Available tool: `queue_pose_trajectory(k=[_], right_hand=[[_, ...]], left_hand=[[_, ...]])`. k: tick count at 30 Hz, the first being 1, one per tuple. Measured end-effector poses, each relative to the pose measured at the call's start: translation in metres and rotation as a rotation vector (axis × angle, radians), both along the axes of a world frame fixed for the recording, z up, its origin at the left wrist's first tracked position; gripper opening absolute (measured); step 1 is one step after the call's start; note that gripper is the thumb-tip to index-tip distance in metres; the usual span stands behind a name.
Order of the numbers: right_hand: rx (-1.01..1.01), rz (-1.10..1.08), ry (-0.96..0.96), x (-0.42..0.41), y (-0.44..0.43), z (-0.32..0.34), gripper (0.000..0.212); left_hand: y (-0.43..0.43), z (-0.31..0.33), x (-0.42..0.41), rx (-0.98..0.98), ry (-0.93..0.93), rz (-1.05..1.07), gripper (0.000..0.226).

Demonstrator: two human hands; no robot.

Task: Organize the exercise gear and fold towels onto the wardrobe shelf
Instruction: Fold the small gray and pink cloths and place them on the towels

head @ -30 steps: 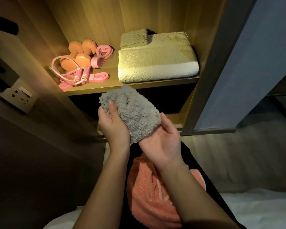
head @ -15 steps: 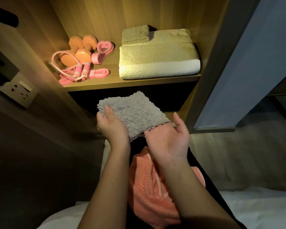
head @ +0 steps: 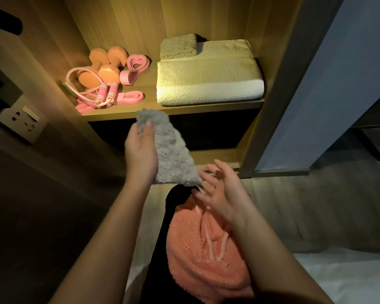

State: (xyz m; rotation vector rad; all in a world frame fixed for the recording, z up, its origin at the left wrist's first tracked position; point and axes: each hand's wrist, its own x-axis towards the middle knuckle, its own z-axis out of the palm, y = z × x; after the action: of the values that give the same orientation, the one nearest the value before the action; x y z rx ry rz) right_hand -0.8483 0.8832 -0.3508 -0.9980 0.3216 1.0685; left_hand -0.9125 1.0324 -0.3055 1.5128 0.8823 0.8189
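Observation:
My left hand (head: pixel 140 152) grips a small folded grey fluffy towel (head: pixel 171 154) by its left edge, just below and in front of the wardrobe shelf (head: pixel 149 110). My right hand (head: pixel 219 187) is spread, fingers straight and blurred, close to the towel's lower right corner; whether it touches is unclear. On the shelf lie a large folded cream towel (head: pixel 208 84) with a smaller folded towel (head: pixel 178 46) on top, orange dumbbells (head: pixel 103 66), pink resistance bands (head: pixel 134 66) and a pink jump rope (head: pixel 97 93). A coral towel (head: pixel 198 255) lies on my lap.
A wall socket plate (head: pixel 22 119) sits on the left. The wardrobe's side panel (head: pixel 272 95) and a grey door (head: pixel 338 84) stand right of the shelf. A lower dark compartment (head: pixel 206 132) opens under the shelf. White bedding (head: pixel 338 275) lies at the bottom right.
The grey towel has been folded narrower and turned upright in my left hand. My right hand has come off it and opened, dropping lower right.

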Motion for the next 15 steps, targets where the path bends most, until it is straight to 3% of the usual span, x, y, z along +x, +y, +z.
queue_pose_trajectory(k=[2, 5, 6, 10, 12, 15], right_hand=[[0.08, 0.211, 0.037, 0.0, 0.004, 0.005, 0.058], [0.133, 0.167, -0.027, -0.003, 0.006, 0.01, 0.053], [0.062, 0.115, -0.152, -0.004, 0.006, 0.009, 0.049], [-0.342, -0.118, -0.984, -0.005, 0.0, 0.001, 0.025], [-0.369, -0.201, -1.155, -0.007, 0.0, 0.001, 0.033], [-0.343, -0.254, -1.234, -0.01, 0.003, -0.001, 0.036]], left_hand=[[-0.011, 0.003, 0.0, 0.027, 0.019, -0.141, 0.017], [-0.022, 0.004, -0.001, 0.198, 0.035, -0.228, 0.021], [-0.024, 0.003, -0.002, 0.262, 0.049, -0.222, 0.023], [-0.027, -0.007, -0.007, 0.391, 0.149, -0.118, 0.035], [-0.031, -0.013, -0.008, 0.384, 0.203, -0.047, 0.036], [-0.032, -0.024, -0.008, 0.223, 0.194, 0.02, 0.035]])
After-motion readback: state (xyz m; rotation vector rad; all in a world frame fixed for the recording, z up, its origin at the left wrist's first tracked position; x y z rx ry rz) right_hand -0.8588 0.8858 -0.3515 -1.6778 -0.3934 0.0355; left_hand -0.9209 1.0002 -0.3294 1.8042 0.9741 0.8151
